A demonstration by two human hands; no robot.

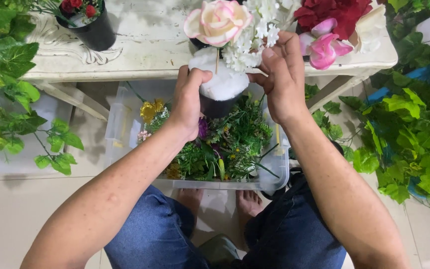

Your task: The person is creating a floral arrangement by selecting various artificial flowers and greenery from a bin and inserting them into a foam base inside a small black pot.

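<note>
A small black plastic pot point(218, 102), round and smooth-walled, is packed with a domed lump of white foam point(222, 79) that looks soft and matte. The left hand point(189, 102) wraps the pot's left side, fingers curled shut against the wall and foam edge. The right hand point(280, 74) pinches a sprig of small white fabric blossoms point(255, 37), fingertips closed on its stem just above the foam's right rim. A cream rose with pink-edged petals point(217, 21) stands on a thin stem stuck upright in the foam. The pot hangs over a clear plastic bin point(120, 124) of mixed artificial greenery, before a worn white table point(140, 47)
</note>
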